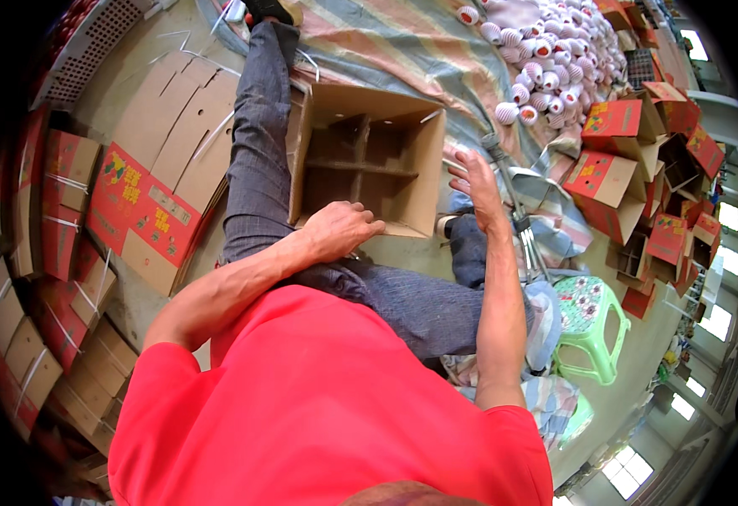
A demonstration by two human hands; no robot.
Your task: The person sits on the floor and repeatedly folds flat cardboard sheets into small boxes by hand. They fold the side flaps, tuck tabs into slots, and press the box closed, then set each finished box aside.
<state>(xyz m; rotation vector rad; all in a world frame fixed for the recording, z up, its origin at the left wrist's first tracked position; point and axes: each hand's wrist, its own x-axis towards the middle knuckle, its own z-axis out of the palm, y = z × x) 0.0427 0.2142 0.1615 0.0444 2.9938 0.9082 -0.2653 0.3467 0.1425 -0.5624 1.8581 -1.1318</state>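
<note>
An open brown cardboard box with cardboard dividers inside stands on the floor between my legs. My left hand is closed around the box's near edge. Beside the box's right wall, my right hand is raised with its fingers spread and holds nothing. My legs in grey trousers run along the box's left side and below it.
Flat red and brown cartons lie stacked at the left. Fruit in white foam nets is heaped on a striped sheet at the top right. Open red boxes stand at the right. A green plastic stool and a metal frame are near my right arm.
</note>
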